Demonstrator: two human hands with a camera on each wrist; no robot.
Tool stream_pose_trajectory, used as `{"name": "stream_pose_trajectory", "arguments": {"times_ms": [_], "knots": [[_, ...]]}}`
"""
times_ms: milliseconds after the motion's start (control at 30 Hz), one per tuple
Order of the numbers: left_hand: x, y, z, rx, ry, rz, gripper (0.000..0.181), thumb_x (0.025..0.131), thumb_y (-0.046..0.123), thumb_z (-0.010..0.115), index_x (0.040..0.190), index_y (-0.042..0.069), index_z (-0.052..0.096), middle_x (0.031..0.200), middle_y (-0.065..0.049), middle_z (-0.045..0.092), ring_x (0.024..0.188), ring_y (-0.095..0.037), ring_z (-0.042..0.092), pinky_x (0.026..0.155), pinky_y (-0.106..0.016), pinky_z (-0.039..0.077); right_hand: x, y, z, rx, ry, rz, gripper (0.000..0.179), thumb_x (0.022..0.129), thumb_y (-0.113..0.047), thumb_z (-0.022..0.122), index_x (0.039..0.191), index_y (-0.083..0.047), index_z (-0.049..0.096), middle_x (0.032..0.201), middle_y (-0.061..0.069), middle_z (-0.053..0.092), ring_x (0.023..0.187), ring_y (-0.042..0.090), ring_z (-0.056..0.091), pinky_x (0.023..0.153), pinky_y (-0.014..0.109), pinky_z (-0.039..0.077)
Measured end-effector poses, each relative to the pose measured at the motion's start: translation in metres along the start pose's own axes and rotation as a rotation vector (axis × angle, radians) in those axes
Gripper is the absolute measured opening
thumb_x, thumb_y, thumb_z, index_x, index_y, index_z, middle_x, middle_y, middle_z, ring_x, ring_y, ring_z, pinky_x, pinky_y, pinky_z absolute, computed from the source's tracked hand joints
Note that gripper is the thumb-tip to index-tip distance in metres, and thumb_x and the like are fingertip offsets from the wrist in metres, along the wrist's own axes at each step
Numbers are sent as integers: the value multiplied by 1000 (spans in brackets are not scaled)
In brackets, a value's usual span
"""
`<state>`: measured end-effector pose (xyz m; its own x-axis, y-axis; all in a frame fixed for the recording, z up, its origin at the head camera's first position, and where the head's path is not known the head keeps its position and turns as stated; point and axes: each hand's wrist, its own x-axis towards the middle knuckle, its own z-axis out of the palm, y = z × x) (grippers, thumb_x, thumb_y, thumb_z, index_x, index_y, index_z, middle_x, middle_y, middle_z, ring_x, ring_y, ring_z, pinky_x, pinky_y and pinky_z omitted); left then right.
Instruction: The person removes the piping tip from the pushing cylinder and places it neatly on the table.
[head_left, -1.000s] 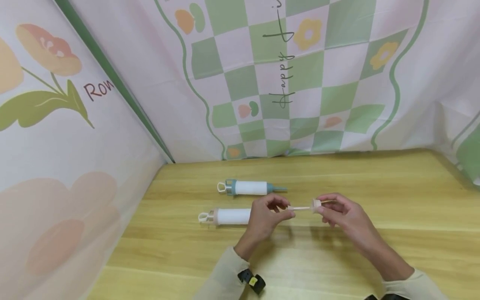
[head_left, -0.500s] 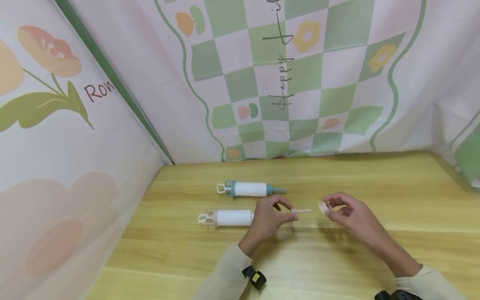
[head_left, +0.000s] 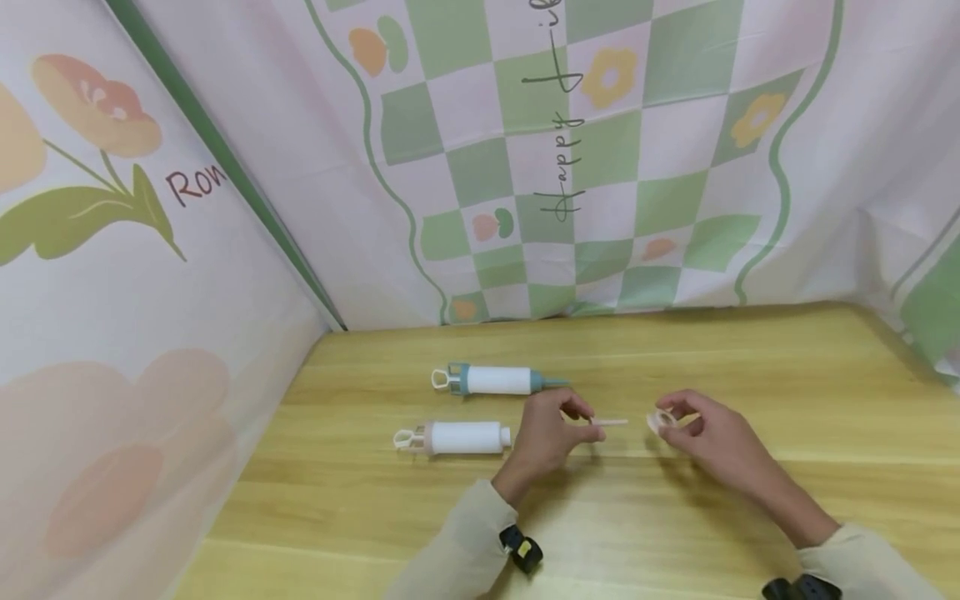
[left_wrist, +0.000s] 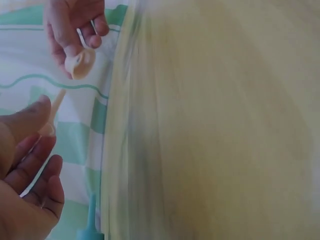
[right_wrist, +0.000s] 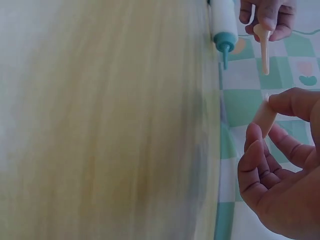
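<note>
My left hand (head_left: 550, 432) pinches a thin pale pink nozzle (right_wrist: 265, 50) at its wider base, its tip pointing right. Between thumb and fingers of my right hand (head_left: 716, 433) is a pale pink ring-shaped cap (left_wrist: 80, 63), tilted, a short gap from the nozzle tip. A white tube with a pink collar and looped plunger handle (head_left: 465, 437) lies on the table left of my left hand, its bare neck facing right. Behind it lies a similar white tube with teal ends (head_left: 498, 380), its teal nozzle attached.
The wood-grain table (head_left: 360, 517) runs back to a hanging cloth with green checks (head_left: 607, 208). Another printed cloth (head_left: 112, 292) hangs along the left side. Black wrist devices sit at both sleeves.
My right hand has drawn the cap off the nozzle to the right and tilted it. My left hand has shifted slightly right with the nozzle, uncovering the neck of the pink-collared tube.
</note>
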<state>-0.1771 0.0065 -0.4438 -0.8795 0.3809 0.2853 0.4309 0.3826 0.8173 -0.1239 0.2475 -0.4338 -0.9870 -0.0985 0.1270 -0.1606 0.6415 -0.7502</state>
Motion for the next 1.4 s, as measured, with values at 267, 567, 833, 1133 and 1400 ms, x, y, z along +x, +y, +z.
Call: {"name": "stream_pose_trajectory", "arguments": {"times_ms": [267, 567, 833, 1133, 1400], "knots": [[5, 3, 13, 44, -50, -97, 22, 70, 5, 91, 76, 9, 71, 71, 11, 62, 69, -2, 54, 61, -17, 47, 4, 7, 6, 11, -19, 0, 35, 91, -13, 73, 120, 3, 61, 105, 14, 65, 82, 22, 64, 55, 29, 53], [3, 0, 21, 104, -40, -178, 25, 68, 4, 92, 73, 13, 70, 68, 14, 60, 62, -1, 53, 57, -17, 46, 6, 6, 10, 7, -52, 1, 30, 88, -11, 75, 114, 0, 64, 101, 10, 66, 81, 19, 65, 57, 29, 52], [2, 1, 22, 106, -15, -232, 26, 66, 1, 92, 74, 10, 69, 68, 12, 62, 61, -2, 55, 59, -18, 49, 7, 5, 7, -10, -93, 15, 29, 86, -9, 76, 110, 1, 64, 98, 9, 66, 81, 20, 64, 59, 29, 52], [2, -4, 23, 141, -33, -226, 28, 63, 2, 93, 73, 11, 69, 64, 12, 59, 59, -1, 53, 61, -17, 47, 10, 4, 6, -110, -117, 11, 27, 83, -10, 79, 105, 0, 66, 92, 4, 65, 80, 18, 60, 66, 35, 48], [3, -6, 25, 126, -50, -219, 27, 65, 2, 92, 74, 10, 68, 64, 11, 58, 59, -2, 53, 57, -17, 47, 9, 7, 6, -158, -114, 16, 29, 80, -12, 82, 102, -1, 66, 90, 2, 64, 80, 19, 58, 69, 39, 48]]}}
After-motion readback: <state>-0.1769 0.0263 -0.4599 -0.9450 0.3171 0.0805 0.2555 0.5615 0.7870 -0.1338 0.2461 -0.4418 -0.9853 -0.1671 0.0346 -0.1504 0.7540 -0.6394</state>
